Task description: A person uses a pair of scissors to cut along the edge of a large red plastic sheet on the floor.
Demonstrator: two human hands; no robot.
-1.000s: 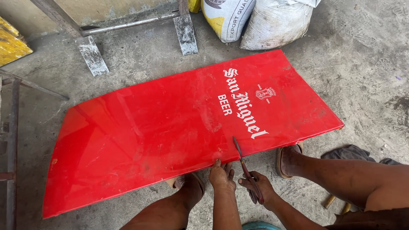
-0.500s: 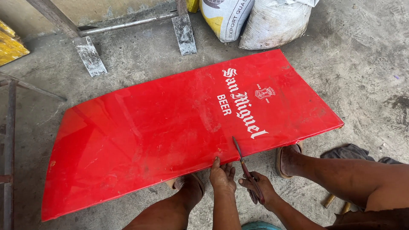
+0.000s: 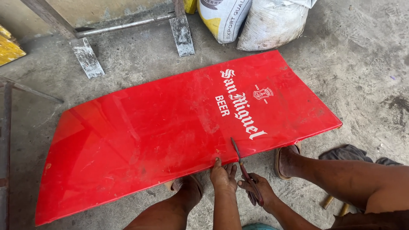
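Note:
A large red plastic sheet [image 3: 170, 127] with white lettering lies flat on the concrete floor. My left hand [image 3: 223, 176] presses on its near edge, fingers resting on the red surface. My right hand [image 3: 257, 191] grips the handles of a pair of scissors [image 3: 243, 166], whose blades point away from me and reach onto the sheet's near edge just right of my left hand. My bare legs and sandalled feet flank the hands beside the sheet's edge.
Two filled sacks [image 3: 255, 19] stand at the back. A metal frame with flat feet [image 3: 87, 55] stands behind the sheet. A yellow object [image 3: 8, 47] is at far left, a dark cloth [image 3: 353, 153] at right, metal bars [image 3: 6, 127] along the left.
Both hands and the scissors stay at the sheet's near edge; only the view has shifted slightly.

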